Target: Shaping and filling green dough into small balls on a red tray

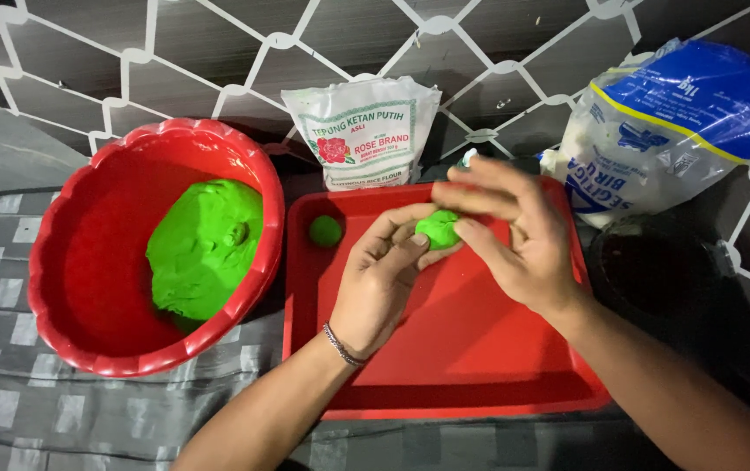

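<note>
I pinch a small lump of green dough [438, 228] between my left hand [384, 281] and my right hand [514, 235], both grips closed on it (fingers curled), above the red tray [445, 366]. A rolled green ball [325, 230] sits on the tray; left of the tray stands the red basin [87, 262].

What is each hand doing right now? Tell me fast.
Left hand: cupped under the green dough piece.
Right hand: fingers pressing on the same piece.
</note>
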